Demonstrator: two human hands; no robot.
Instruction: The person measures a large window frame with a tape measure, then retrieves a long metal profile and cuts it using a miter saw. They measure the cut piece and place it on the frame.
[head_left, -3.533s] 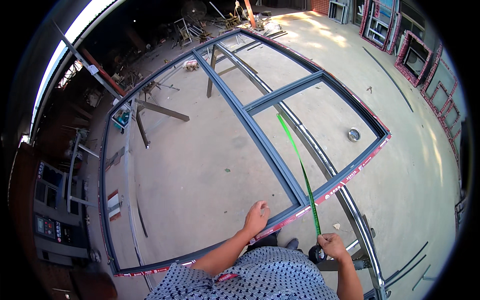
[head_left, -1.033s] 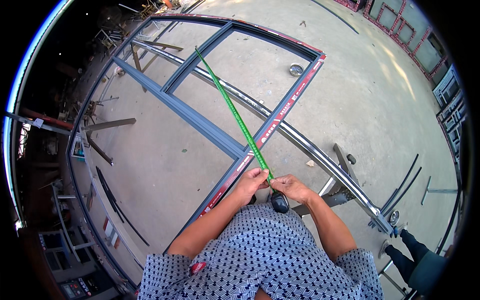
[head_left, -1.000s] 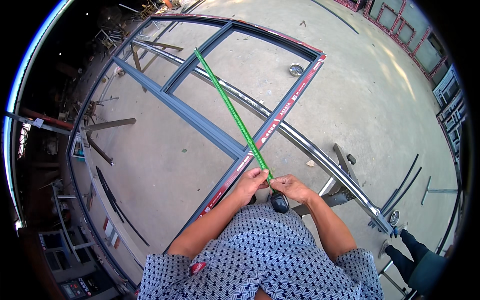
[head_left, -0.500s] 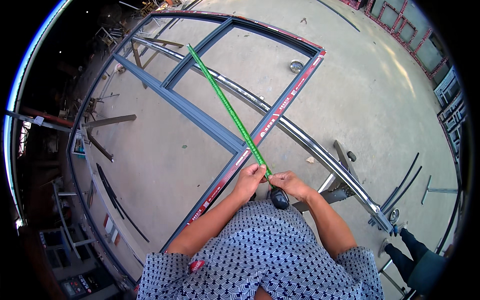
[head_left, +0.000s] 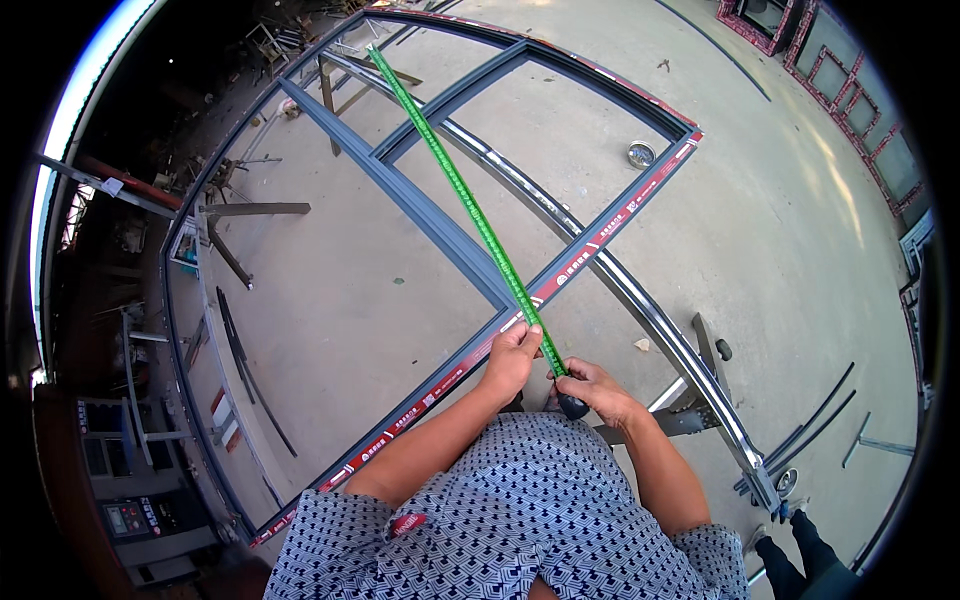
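A green tape measure blade (head_left: 455, 180) stretches out from my hands, slanting up and left across a large dark grey window frame (head_left: 440, 230). Near the frame's close edge, my left hand (head_left: 512, 360) pinches the blade between thumb and fingers. Just to its right and lower, my right hand (head_left: 597, 390) grips the blade's root beside the black tape case (head_left: 573, 405), which it partly covers. The frame's outer side carries red and white protective film (head_left: 600, 238). The blade's far end hangs over the frame's opening, beyond its inner crossbars.
Below the frame runs a long shiny metal rail (head_left: 660, 325) on dark trestle legs (head_left: 705, 345). A round metal dish (head_left: 641, 154) and black strips (head_left: 815, 420) lie on the floor. Another person's legs (head_left: 800, 550) stand at lower right. Red-edged frames (head_left: 850, 100) lean at upper right.
The view has shifted, so the frame sits farther right. More blade shows between my hands, and my right hand now covers more of the tape case.
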